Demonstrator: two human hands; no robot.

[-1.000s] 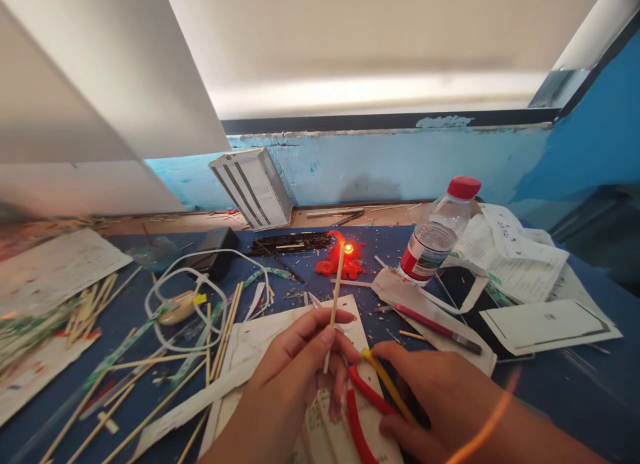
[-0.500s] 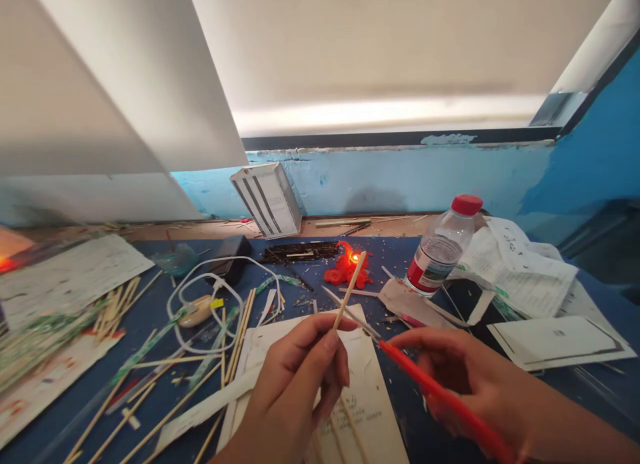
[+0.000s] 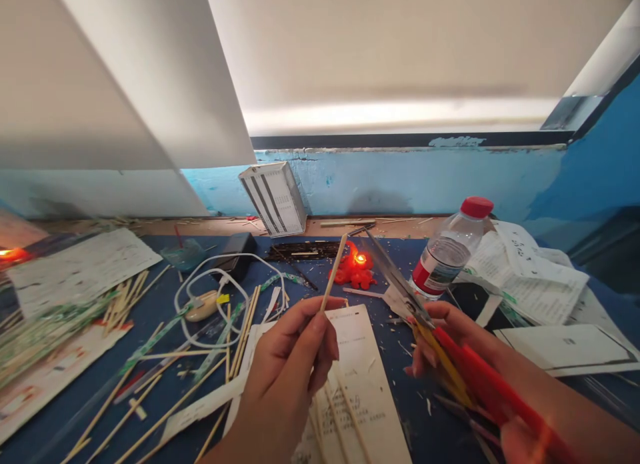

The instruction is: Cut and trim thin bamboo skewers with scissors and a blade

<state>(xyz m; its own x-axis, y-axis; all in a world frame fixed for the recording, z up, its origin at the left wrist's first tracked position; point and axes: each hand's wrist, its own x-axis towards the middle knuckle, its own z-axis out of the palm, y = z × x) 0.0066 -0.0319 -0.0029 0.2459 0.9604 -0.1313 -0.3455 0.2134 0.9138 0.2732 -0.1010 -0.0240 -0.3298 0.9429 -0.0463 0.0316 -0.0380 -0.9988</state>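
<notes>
Between the thumb and fingers of my left hand (image 3: 295, 357) a thin wooden stick (image 3: 334, 274) is pinched, tilted with its free end up. My right hand (image 3: 450, 331) is closed on scissors (image 3: 435, 344) with red and yellow handles; the metal blades point up and away, to the right of the stick and apart from it. Behind the stick, a lit red candle (image 3: 351, 271) burns in a puddle of melted wax. Under my left hand lies a printed paper pad (image 3: 367, 357) with several sticks on it.
A water bottle (image 3: 445, 251) with a red cap stands right of the candle, near crumpled papers (image 3: 530, 264). A white cable (image 3: 193, 271) and loose sticks (image 3: 170, 397) cover the left side. Dark sticks (image 3: 305, 251) lie behind, before a leaning box (image 3: 275, 201).
The scissors have turned from pointing left near the stick to pointing up, and their blades now show clearly. My left hand and the stick have shifted slightly left in view.
</notes>
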